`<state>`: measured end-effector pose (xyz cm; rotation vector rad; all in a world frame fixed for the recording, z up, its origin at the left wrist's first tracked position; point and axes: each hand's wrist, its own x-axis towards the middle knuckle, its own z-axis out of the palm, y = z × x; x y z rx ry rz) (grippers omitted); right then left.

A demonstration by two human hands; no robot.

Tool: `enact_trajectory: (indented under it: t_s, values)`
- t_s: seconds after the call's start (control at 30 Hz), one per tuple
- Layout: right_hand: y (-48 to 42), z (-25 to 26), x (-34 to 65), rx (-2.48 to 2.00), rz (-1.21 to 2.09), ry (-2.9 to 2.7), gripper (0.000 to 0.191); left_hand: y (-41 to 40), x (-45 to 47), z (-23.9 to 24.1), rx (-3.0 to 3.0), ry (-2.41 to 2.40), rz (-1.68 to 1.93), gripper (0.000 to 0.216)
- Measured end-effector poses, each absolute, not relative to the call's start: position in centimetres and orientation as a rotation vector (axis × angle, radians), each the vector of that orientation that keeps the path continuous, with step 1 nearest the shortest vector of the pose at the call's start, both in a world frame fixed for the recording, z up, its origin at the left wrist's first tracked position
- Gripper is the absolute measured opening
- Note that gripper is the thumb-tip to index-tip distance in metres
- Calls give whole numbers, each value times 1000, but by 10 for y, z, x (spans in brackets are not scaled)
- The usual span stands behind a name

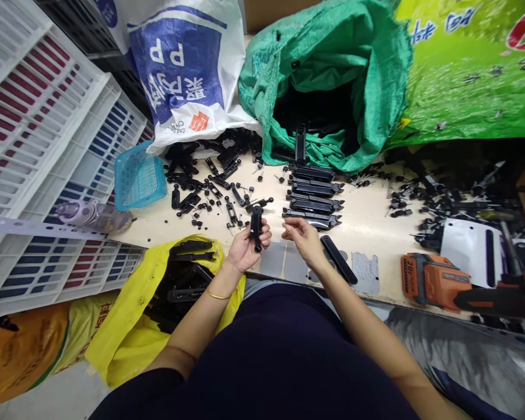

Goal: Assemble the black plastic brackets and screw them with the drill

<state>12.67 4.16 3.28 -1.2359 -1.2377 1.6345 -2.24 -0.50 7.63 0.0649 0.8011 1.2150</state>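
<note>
The left hand holds a short part over the near edge of the table, with the right hand just beside it on the right. Behind the right hand lies a row of bars, and behind those an open sack. Loose parts lie scattered behind the left hand, a small basket to their left, and crates further left. A drill lies at the near edge, well to the right. Below the table on the left sits a bag with bars in it.
</note>
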Motion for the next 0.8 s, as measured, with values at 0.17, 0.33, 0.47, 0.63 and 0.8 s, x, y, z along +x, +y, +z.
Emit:
enact_trajectory:
  t_s: [0.17,0.33,0.47,0.63,0.8]
  values:
    - [33,47,147,-1281,1563,-1411,23,-2,-24,67,88,865,1222,19]
    - [21,48,146,-1318,1514,-1510,26,-7,-6,51,111,953,1285,14]
    - [15,41,142,-1344,1485,-1575,27,-15,17,34,251,1001,1332,30]
    - [12,31,146,-1382,1424,-1627,25,2,-3,21,699,1550,1293,28]
    - [7,25,153,-1384,1436,-1716,20,53,-64,18,1272,2375,842,34]
